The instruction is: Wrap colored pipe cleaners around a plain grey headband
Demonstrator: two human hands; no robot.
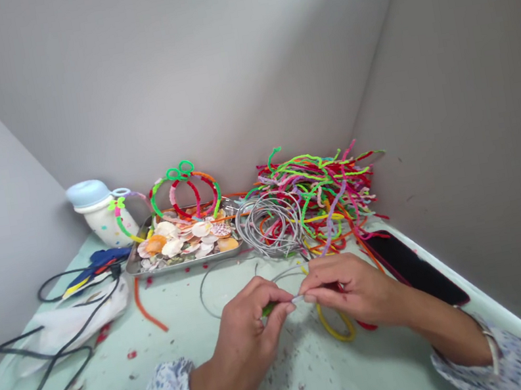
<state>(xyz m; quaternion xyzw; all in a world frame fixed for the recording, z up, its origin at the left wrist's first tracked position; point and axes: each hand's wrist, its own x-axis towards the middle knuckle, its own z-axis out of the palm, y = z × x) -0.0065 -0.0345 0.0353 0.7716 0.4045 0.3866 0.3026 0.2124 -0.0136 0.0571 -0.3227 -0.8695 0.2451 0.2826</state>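
My left hand and my right hand meet over the pale green table, fingertips pinched together on the end of a thin grey wire hoop that loops back towards the left. A bit of green pipe cleaner shows under my left fingers. A yellow pipe cleaner curls below my right hand, with a red one beside it.
A metal tray of seashells sits behind, with decorated hoops standing in it. Grey wire hoops and a pile of coloured pipe cleaners lie at the back right. A phone, a glue gun with black cord, and a white-and-blue bottle are nearby.
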